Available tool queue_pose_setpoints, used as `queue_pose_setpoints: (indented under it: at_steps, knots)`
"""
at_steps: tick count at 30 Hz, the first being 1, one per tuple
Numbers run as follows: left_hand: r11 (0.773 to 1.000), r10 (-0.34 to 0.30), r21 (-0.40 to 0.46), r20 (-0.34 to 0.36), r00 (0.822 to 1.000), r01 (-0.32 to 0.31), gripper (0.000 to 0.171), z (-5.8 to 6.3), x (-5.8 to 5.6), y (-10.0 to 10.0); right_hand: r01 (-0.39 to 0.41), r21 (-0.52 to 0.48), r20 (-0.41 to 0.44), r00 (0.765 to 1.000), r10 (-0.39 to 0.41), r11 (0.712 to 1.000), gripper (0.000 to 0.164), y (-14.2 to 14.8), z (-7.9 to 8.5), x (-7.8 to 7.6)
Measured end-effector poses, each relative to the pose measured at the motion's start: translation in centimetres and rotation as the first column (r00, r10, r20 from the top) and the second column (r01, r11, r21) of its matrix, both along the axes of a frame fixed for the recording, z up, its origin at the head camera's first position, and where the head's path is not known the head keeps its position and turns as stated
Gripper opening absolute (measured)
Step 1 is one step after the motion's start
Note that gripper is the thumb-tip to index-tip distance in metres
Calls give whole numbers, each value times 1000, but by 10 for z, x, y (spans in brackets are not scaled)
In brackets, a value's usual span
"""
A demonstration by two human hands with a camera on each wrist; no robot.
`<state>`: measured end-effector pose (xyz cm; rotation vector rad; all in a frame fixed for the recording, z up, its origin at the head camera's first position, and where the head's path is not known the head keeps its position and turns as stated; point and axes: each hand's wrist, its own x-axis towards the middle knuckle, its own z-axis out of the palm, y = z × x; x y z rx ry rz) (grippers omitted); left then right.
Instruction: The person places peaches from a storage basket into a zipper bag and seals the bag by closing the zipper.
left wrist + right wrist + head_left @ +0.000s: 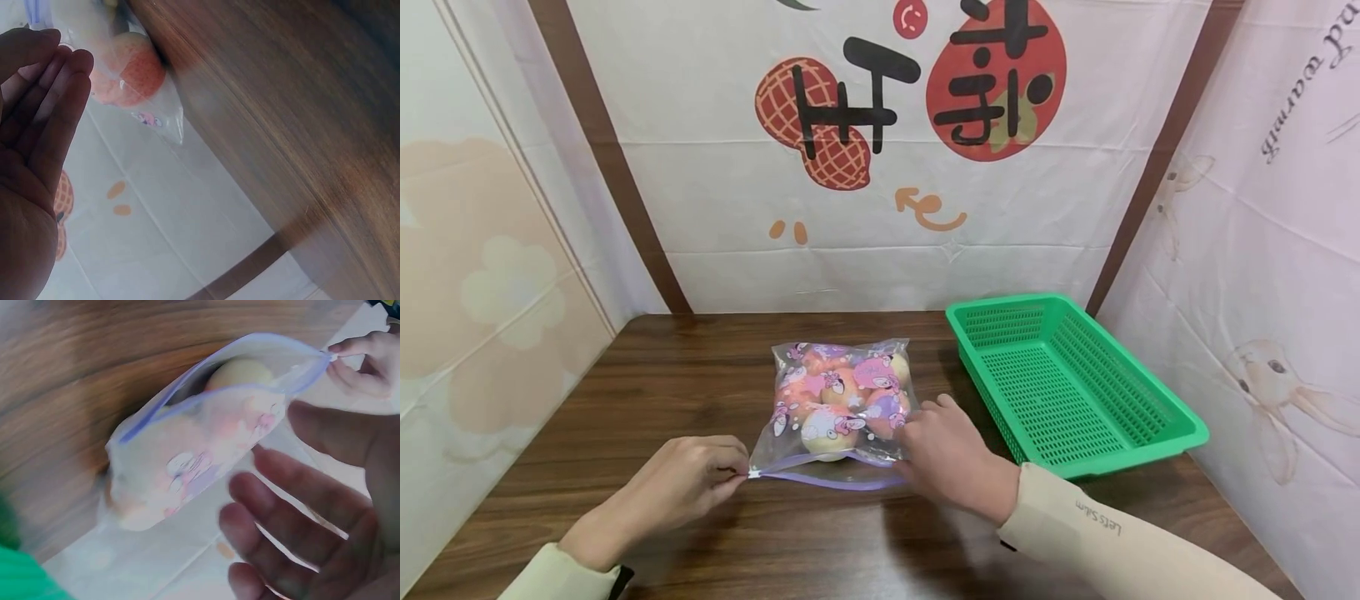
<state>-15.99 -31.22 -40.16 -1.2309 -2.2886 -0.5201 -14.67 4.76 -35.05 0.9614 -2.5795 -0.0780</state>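
A clear zipper bag (808, 392) with pink cartoon prints and a purple zip strip (842, 483) lies on the table. Several round fruits fill it, including a reddish one (137, 72) in the left wrist view and a pale one (240, 372) by the mouth in the right wrist view. The mouth gapes along most of its length. At its left end my left hand (688, 475) pinches the white slider (754, 473) between thumb and fingertips. Beside the bag's right edge is my right hand (951, 454), its fingers loosely spread and slightly bent, holding nothing.
To the right, a green plastic basket (1150, 454) with perforated walls stands on the brown wooden table (700, 375), close to my right forearm. Printed cloth (715, 208) hangs behind the table and along both sides.
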Motion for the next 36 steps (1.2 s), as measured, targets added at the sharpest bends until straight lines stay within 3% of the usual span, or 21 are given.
queue_pose_setpoints:
  at_steps: [4, 9, 14, 18, 23, 29, 36]
  knots:
    - [1000, 1, 6, 26, 1000, -1, 31, -1, 2, 0, -73, -134, -16, 997, 72, 988, 35, -15, -5, 1]
    - [1000, -8, 15, 44, 999, 7, 31, -2, 3, 1, -192, -261, -79, 981, 177, 946, 37, -35, -16, -2]
    - [1000, -7, 23, 34, 999, 7, 34, -3, 2, 2, -297, -312, -136, 954, 267, 902, 41, -56, -26, -4]
    - [999, -13, 33, 37, 999, 12, 33, -4, 2, 3, -330, -311, -141, 943, 301, 891, 40, -72, -32, -4]
    - [997, -38, 66, 54, 998, 34, 35, -4, 2, 2, -339, -256, -161, 938, 306, 905, 39, -87, -37, -6]
    - [991, -77, 117, 51, 996, 70, 41, -5, 1, 3, -382, -222, -189, 919, 345, 897, 36, -101, -44, -11]
    - [988, -89, 131, 52, 995, 82, 44, -5, 0, 5, -348, -121, -238, 919, 313, 930, 29, -110, -52, -13]
